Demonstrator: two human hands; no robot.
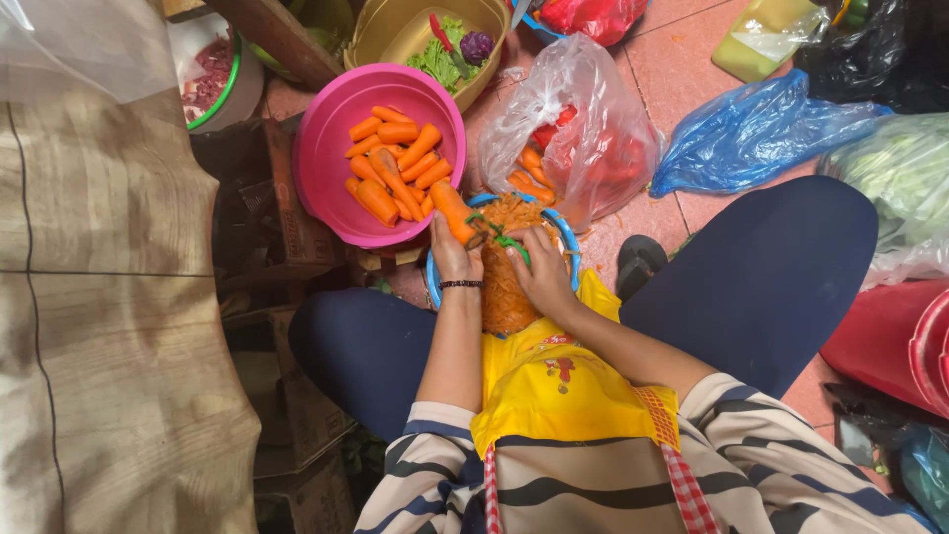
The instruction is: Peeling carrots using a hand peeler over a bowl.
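My left hand (pixel 452 255) grips a peeled carrot (pixel 454 210) over a blue-rimmed basin (pixel 568 237) full of shredded carrot (pixel 506 287). My right hand (pixel 542 269) holds a small green peeler (pixel 506 240) against the carrot's lower end. A pink bowl (pixel 331 148) just left of the hands holds several peeled carrots (pixel 395 163). A black bracelet circles my left wrist. I wear a yellow apron and sit with the basin between my knees.
A clear plastic bag (pixel 583 119) with carrots and red items lies behind the basin. A yellow bowl (pixel 395 35) of salad greens sits at the top. A blue bag (pixel 751 133), a red tub (pixel 890 341) and cardboard boxes (pixel 287 208) surround me on the tiled floor.
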